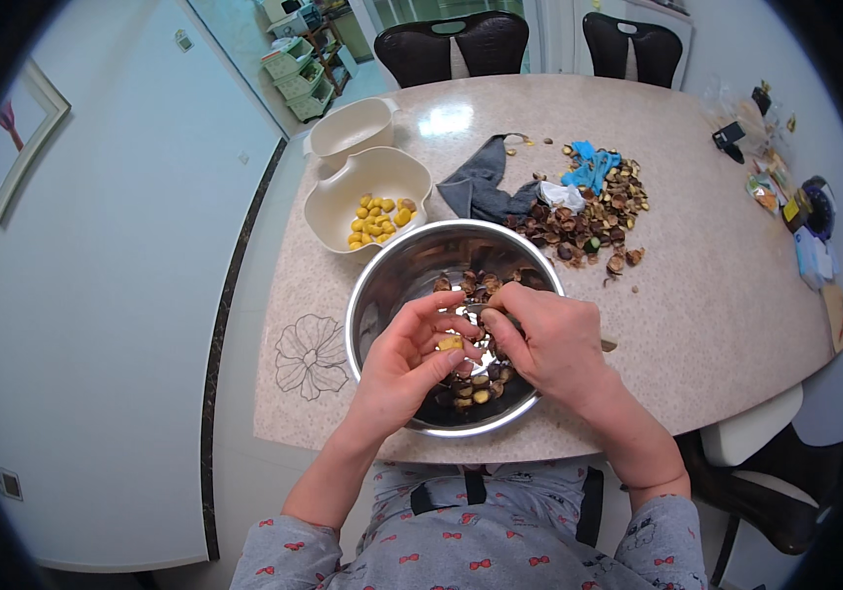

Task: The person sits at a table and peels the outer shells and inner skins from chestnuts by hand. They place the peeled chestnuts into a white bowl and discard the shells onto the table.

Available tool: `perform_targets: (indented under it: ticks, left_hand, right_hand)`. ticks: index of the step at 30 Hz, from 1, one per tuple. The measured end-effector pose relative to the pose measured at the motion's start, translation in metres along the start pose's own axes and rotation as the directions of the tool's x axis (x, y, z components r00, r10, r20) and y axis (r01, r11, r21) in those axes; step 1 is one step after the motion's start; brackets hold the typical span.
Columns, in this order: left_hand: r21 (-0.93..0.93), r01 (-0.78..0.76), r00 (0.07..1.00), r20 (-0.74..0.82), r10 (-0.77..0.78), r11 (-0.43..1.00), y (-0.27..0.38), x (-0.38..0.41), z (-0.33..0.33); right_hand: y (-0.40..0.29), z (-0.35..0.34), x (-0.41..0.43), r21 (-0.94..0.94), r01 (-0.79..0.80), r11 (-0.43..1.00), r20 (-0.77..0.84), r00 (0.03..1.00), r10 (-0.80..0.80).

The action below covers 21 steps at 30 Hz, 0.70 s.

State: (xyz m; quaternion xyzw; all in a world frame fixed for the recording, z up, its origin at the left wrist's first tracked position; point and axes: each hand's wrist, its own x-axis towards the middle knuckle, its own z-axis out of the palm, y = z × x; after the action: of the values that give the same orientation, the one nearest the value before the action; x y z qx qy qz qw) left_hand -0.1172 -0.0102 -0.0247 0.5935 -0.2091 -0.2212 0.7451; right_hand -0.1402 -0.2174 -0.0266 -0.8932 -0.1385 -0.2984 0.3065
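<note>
A peeled yellow chestnut kernel (450, 343) is held in the fingers of my left hand (415, 361), above a stainless steel bowl (359, 295). My right hand (550, 332) grips a small knife (479, 306). Its blade points toward my left fingers, and what looks like the handle's end shows past the right side of my hand. Inside the bowl lie brown chestnut shells (491, 282) and, near its front wall, several chestnut pieces (480, 396) with yellow faces. My hands hide part of the bowl's contents.
Behind the bowl, a cream basin (325, 221) holds yellow kernels (377, 219); another cream container (351, 125) stands beyond. A shell heap (584, 228) lies right, with a blue glove (591, 168) and grey cloth (477, 181). Packets (764, 188) line the table's (716, 295) right edge.
</note>
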Motion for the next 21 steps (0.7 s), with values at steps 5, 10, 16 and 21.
perform_targets:
  ticks: [5, 10, 16, 21]
  left_hand:
    - [0.059, -0.052, 0.997, -0.05, 0.055, 0.997, 0.002, -0.003, -0.002]
    - [0.14, -0.04, 0.993, -0.105, 0.055, 0.989, 0.002, -0.003, 0.001]
    - [0.102, -0.052, 0.989, -0.133, 0.065, 0.993, -0.002, 0.0, 0.001]
    - [-0.046, -0.019, 0.99, -0.142, 0.012, 0.999, 0.003, 0.003, 0.001]
  right_hand:
    - [-0.003, -0.006, 0.001, 0.03, 0.117, 0.993, 0.076, 0.99, -0.119]
    - [-0.005, 0.002, -0.004, -0.097, 0.185, 0.978, 0.071, 0.981, -0.178]
    - [-0.002, 0.003, -0.003, -0.088, 0.161, 0.983, 0.052, 0.986, -0.156]
    - [-0.005, 0.002, -0.003, -0.106, 0.164, 0.981, 0.032, 0.986, -0.162]
